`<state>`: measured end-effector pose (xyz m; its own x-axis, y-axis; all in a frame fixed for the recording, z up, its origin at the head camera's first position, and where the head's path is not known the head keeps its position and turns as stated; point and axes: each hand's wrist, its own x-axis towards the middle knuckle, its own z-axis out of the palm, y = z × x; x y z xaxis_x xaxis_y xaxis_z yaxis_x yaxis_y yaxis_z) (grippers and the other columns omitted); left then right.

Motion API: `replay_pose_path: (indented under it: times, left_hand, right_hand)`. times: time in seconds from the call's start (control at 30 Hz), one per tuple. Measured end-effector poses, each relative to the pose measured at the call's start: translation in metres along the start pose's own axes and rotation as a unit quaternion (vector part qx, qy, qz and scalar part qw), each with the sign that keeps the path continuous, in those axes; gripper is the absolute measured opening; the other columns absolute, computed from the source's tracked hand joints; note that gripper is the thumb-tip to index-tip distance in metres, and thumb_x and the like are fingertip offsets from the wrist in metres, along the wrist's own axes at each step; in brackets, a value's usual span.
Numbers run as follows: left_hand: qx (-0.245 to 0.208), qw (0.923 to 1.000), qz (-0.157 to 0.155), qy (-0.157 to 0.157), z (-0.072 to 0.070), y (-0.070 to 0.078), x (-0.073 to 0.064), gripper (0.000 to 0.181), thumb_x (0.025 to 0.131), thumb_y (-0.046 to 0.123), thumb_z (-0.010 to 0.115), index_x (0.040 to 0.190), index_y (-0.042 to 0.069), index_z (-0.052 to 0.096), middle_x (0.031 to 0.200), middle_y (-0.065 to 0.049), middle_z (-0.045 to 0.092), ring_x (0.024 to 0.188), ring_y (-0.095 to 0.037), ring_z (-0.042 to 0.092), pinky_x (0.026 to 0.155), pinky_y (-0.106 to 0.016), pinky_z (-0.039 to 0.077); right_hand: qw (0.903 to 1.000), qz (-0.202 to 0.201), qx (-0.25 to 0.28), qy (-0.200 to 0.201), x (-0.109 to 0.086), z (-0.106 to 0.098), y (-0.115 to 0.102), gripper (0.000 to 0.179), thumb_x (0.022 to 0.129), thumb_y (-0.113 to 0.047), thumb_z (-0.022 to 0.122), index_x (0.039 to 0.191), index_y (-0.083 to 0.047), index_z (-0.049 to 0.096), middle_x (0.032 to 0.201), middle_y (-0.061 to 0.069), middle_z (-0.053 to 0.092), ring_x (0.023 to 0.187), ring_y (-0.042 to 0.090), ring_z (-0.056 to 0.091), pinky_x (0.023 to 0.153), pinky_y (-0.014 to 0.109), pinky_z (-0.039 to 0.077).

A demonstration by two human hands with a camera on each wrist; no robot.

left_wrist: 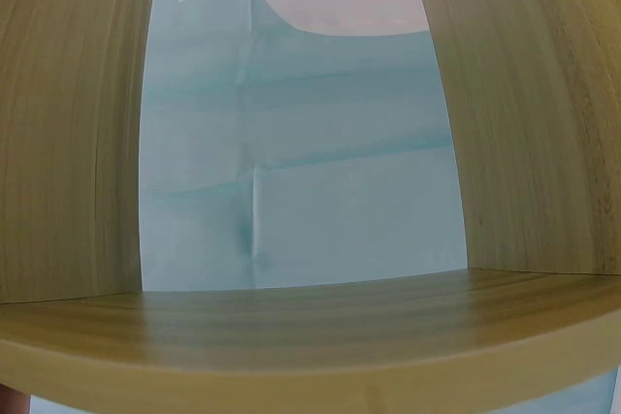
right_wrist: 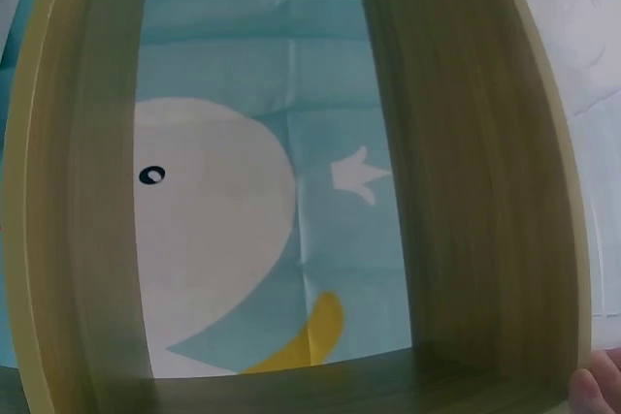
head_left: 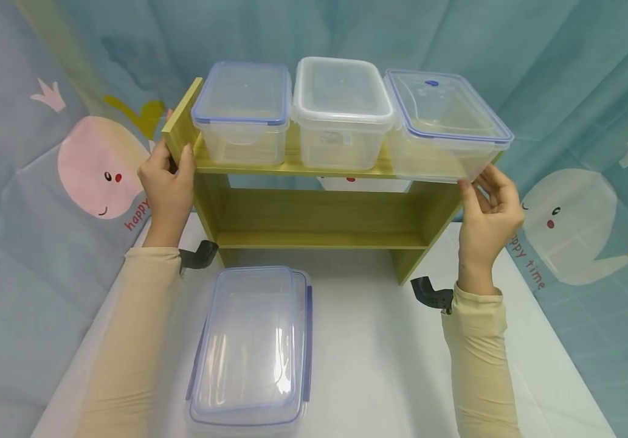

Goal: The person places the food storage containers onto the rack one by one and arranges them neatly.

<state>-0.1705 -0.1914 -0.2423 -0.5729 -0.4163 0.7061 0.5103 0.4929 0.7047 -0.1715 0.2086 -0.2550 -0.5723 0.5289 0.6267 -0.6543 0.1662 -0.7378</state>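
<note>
A light wooden shelf rack [head_left: 314, 238] stands in the head view with three lidded clear plastic food containers on its top board. The left container [head_left: 242, 140] has a blue-edged lid, the middle one [head_left: 341, 143] a whitish lid, and the right one [head_left: 434, 155] a blue-rimmed lid. My left hand [head_left: 168, 179] grips the rack's left side panel, thumb on the near inner side. At the right end, my right hand [head_left: 489, 204] holds the rack's side below the right container's corner; a fingertip [right_wrist: 590, 395] shows at the rack's corner in the right wrist view.
Flat clear containers with blue-edged lids [head_left: 250, 347] lie stacked on the white table [head_left: 368, 365] in front of the rack. Behind hangs a blue-green curtain [head_left: 346, 30] with printed cartoon figures. Wooden boards [left_wrist: 310, 332] fill much of the left wrist view.
</note>
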Motion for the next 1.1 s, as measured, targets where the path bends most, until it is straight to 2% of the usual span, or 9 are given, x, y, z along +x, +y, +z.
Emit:
replay_pose_path:
  times: [0.13, 0.3, 0.37, 0.47, 0.53, 0.73, 0.83, 0.93, 1.1]
  left_hand:
    - [0.000, 1.0000, -0.007, -0.001, 0.001, 0.001, 0.000, 0.026, 0.090, 0.008, 0.058, 0.111, -0.006, 0.066, 0.106, -0.012, 0.069, 0.081, -0.002, 0.061, 0.072, -0.015, 0.050]
    - [-0.025, 0.9995, -0.015, -0.008, 0.003, 0.001, 0.002, 0.030, 0.090, 0.006, 0.056, 0.119, 0.002, 0.064, 0.127, -0.003, 0.059, 0.100, -0.009, 0.062, 0.082, -0.019, 0.050]
    - [-0.029, 0.9994, -0.015, -0.008, 0.003, 0.001, 0.002, 0.030, 0.090, 0.007, 0.056, 0.119, 0.003, 0.065, 0.128, -0.002, 0.058, 0.100, -0.008, 0.062, 0.082, -0.019, 0.050]
    - [-0.014, 0.9999, 0.002, -0.003, 0.004, 0.001, 0.002, 0.026, 0.090, 0.008, 0.056, 0.111, -0.005, 0.066, 0.115, -0.011, 0.066, 0.087, -0.004, 0.063, 0.075, -0.015, 0.050]
    - [-0.004, 1.0000, 0.008, 0.002, 0.003, 0.002, 0.002, 0.025, 0.090, 0.009, 0.056, 0.106, -0.007, 0.066, 0.105, -0.015, 0.068, 0.078, -0.004, 0.061, 0.070, -0.013, 0.049]
    - [-0.013, 0.9998, 0.013, 0.001, 0.003, 0.002, 0.002, 0.026, 0.091, 0.008, 0.055, 0.108, -0.008, 0.066, 0.109, -0.014, 0.067, 0.082, -0.003, 0.062, 0.072, -0.014, 0.050]
    - [-0.005, 0.9996, 0.026, 0.006, 0.003, 0.000, 0.002, 0.025, 0.091, 0.008, 0.055, 0.102, -0.013, 0.064, 0.098, -0.019, 0.069, 0.074, -0.002, 0.059, 0.066, -0.013, 0.047]
    - [-0.006, 0.9997, 0.021, 0.008, 0.003, -0.001, 0.001, 0.024, 0.091, 0.007, 0.055, 0.099, -0.013, 0.064, 0.096, -0.020, 0.068, 0.073, -0.001, 0.058, 0.065, -0.013, 0.046]
    - [-0.022, 0.9997, -0.012, -0.003, 0.001, 0.000, 0.002, 0.026, 0.090, 0.007, 0.055, 0.113, -0.003, 0.066, 0.118, -0.007, 0.064, 0.090, -0.006, 0.063, 0.076, -0.015, 0.050]
  right_hand:
    - [0.9997, -0.019, -0.008, -0.010, -0.006, -0.002, -0.002, 0.031, 0.078, 0.004, 0.072, 0.109, 0.002, 0.066, 0.109, 0.013, 0.064, 0.102, 0.024, 0.062, 0.085, 0.029, 0.051]
    - [0.9999, -0.002, 0.010, -0.004, -0.014, -0.006, -0.004, 0.037, 0.077, 0.009, 0.070, 0.113, 0.002, 0.065, 0.114, 0.013, 0.062, 0.108, 0.025, 0.059, 0.089, 0.030, 0.050]
    - [0.9998, 0.009, 0.017, 0.003, -0.018, -0.008, -0.004, 0.039, 0.076, 0.011, 0.070, 0.114, 0.003, 0.064, 0.116, 0.014, 0.061, 0.110, 0.026, 0.058, 0.090, 0.030, 0.049]
    - [0.9999, 0.009, 0.009, 0.001, -0.029, -0.011, -0.004, 0.039, 0.078, 0.012, 0.068, 0.116, 0.004, 0.063, 0.118, 0.015, 0.060, 0.112, 0.027, 0.057, 0.091, 0.031, 0.048]
    - [0.9999, 0.011, 0.005, -0.008, -0.043, -0.013, -0.003, 0.039, 0.079, 0.011, 0.067, 0.116, 0.004, 0.062, 0.118, 0.015, 0.060, 0.112, 0.027, 0.056, 0.091, 0.031, 0.048]
    - [0.9971, 0.029, 0.007, -0.070, -0.102, -0.020, 0.004, 0.038, 0.080, 0.011, 0.066, 0.118, 0.010, 0.059, 0.121, 0.019, 0.059, 0.113, 0.025, 0.057, 0.092, 0.030, 0.048]
    - [0.9926, 0.056, 0.017, -0.107, -0.133, -0.024, 0.008, 0.039, 0.080, 0.013, 0.065, 0.118, 0.013, 0.057, 0.122, 0.021, 0.058, 0.113, 0.024, 0.057, 0.092, 0.029, 0.048]
    - [0.9863, 0.077, 0.016, -0.145, -0.162, -0.029, 0.011, 0.041, 0.079, 0.016, 0.064, 0.119, 0.015, 0.054, 0.122, 0.023, 0.057, 0.112, 0.022, 0.057, 0.091, 0.028, 0.047]
    - [0.9758, 0.082, -0.014, -0.202, -0.196, -0.032, 0.014, 0.041, 0.078, 0.016, 0.064, 0.119, 0.015, 0.054, 0.120, 0.029, 0.056, 0.113, 0.018, 0.057, 0.091, 0.030, 0.047]
